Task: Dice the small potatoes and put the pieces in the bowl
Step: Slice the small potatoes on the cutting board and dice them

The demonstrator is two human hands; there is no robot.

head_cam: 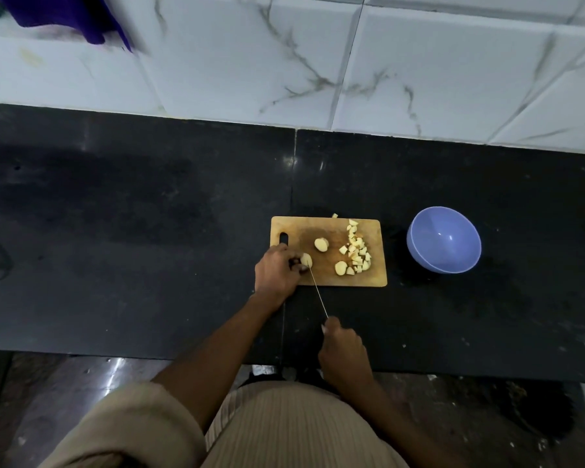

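A wooden cutting board (375,228) lies on the black counter. My left hand (276,270) pins a small peeled potato (307,260) at the board's left front. My right hand (343,349) grips a knife (318,292) by its handle; the thin blade runs up to that potato and touches it. Another peeled potato (321,244) sits mid-board, and a third piece (340,268) lies nearer the front. A pile of diced pieces (358,249) covers the board's right side. An empty blue bowl (443,238) stands to the right of the board.
One diced piece (334,215) lies off the board's far edge. A white marble-tiled wall (318,62) rises behind the black counter (132,231). A purple cloth (68,18) hangs at the upper left. The counter's front edge runs just below my right hand.
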